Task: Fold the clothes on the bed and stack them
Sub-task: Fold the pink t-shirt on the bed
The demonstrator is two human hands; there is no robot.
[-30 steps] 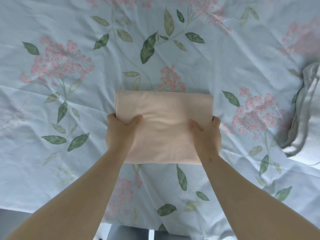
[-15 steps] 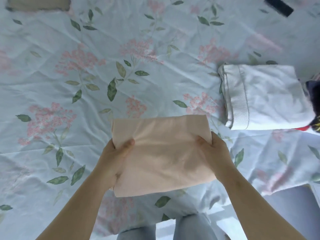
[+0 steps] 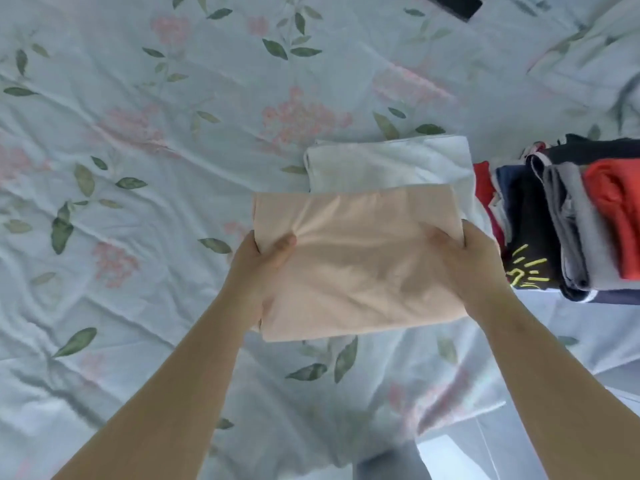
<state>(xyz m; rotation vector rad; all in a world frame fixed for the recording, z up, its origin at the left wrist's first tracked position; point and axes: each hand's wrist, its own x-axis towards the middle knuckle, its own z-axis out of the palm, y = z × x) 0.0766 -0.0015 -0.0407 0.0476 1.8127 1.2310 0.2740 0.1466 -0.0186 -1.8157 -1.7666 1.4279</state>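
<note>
A folded peach-coloured garment (image 3: pixel 356 261) is held above the bed, lifted off the floral sheet. My left hand (image 3: pixel 258 268) grips its left edge, thumb on top. My right hand (image 3: pixel 465 268) grips its right edge, thumb on top as well. The peach garment's far edge overlaps a folded white garment (image 3: pixel 388 164) that lies on the sheet just beyond it. To the right sits a stack of folded clothes (image 3: pixel 568 216) in red, grey, black and navy.
The pale blue floral bed sheet (image 3: pixel 138 150) covers the bed, rumpled, with open room to the left. A dark flat object (image 3: pixel 453 5) lies at the far top edge. The bed's near edge and floor (image 3: pixel 450 452) show at the bottom right.
Both hands have carried the peach garment up off the sheet and to the right, over the near edge of the white folded garment. The stack of clothes has come into view.
</note>
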